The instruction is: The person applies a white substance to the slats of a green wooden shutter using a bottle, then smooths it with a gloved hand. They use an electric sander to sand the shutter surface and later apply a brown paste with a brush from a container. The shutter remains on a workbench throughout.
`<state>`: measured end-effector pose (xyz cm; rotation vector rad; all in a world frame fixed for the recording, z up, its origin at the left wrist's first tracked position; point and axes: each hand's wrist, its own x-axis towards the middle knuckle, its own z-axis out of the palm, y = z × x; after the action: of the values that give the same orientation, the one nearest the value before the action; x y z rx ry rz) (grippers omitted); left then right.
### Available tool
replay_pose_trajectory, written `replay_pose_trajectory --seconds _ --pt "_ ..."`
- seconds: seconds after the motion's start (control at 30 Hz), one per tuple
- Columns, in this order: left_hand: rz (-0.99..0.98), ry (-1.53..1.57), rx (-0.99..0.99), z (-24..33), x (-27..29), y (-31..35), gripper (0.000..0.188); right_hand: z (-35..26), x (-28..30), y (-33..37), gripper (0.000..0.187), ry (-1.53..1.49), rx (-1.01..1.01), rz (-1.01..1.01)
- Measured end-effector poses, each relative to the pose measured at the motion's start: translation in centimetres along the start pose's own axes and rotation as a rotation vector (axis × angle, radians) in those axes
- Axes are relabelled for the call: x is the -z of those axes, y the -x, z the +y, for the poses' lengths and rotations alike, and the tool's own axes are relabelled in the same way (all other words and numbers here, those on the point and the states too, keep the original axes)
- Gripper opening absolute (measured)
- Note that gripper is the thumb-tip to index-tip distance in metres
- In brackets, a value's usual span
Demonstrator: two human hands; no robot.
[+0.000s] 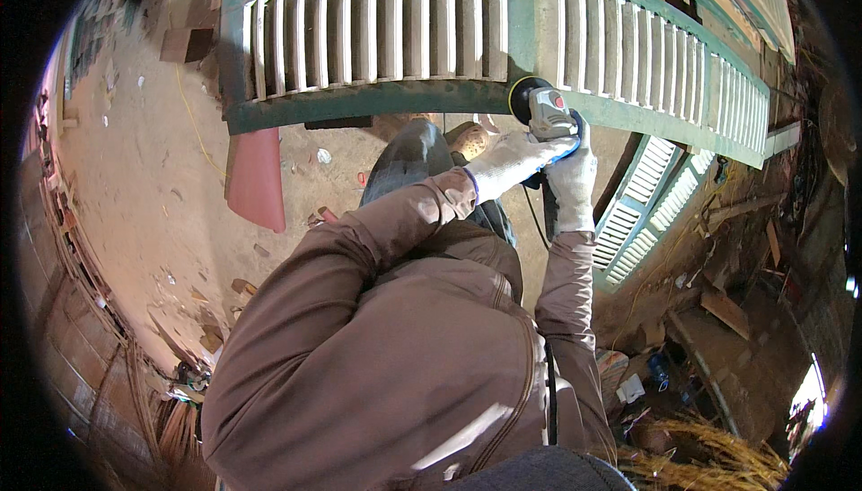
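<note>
Green shutter (521,29) lies beyond the right grip (573,179) (grinder (549,112) between).

Louvred shutter (521,26): long green frame, paint uneven, three banks of pale slats; set lengthwise across the top of the view, upper left to right. Angle grinder (550,112): grey head, red spot, dark yellow-rimmed disc (523,100); upper centre, disc at the shutter's lower rail, contact I cannot make out.
</note>
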<state>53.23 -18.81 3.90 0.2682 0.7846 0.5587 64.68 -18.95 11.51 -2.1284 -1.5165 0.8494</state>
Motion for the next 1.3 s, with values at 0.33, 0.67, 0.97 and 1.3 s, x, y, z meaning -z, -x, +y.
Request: replay_pose_trajectory --seconds 0.33,0.67,0.97,1.3 --pt "0.111 -0.388 0.160 2.5 -2.0 4.9 0.045 2.2 -1.0 3.4 0.083 -0.059 0.031 0.051" --pt "0.036 -0.128 0.058 5.4 -1.7 4.1 0.048 -0.3 -1.0 0.2 0.076 -0.008 -0.028 -0.014" --pt "0.051 -0.250 0.061 1.0 0.0 1.6 0.035 0.3 -0.8 1.1 0.085 0.014 -0.045 0.028" --pt "0.057 -0.389 -0.071 5.1 -0.2 2.0 0.043 -2.0 -0.9 -1.1 0.079 -0.018 0.003 0.038"
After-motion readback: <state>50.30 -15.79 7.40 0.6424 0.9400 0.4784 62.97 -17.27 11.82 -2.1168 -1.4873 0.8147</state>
